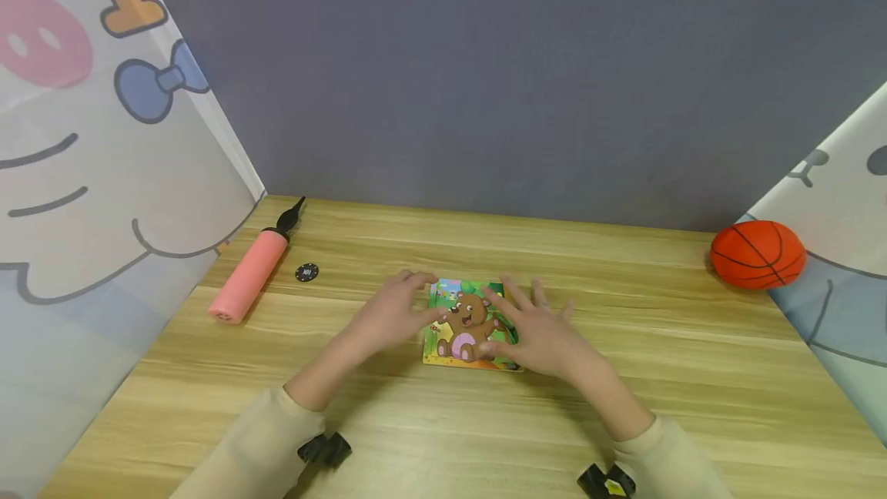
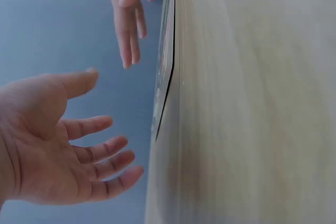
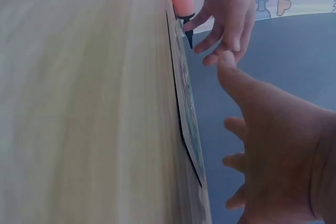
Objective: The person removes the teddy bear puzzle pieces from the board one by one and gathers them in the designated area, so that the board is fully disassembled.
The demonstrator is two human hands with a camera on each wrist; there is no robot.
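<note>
A small square puzzle with a brown bear picture lies flat in the middle of the wooden table. My left hand hovers over its left edge with the fingers spread and relaxed. My right hand hovers over its right side, also spread. In the left wrist view my left hand is clear of the puzzle edge and holds nothing. In the right wrist view my right hand is likewise off the puzzle edge, with a gap between them.
A pink hand pump with a black nozzle lies at the back left, with a small black disc beside it. An orange basketball sits at the far right. Cartoon-printed panels flank the table, and a grey wall backs it.
</note>
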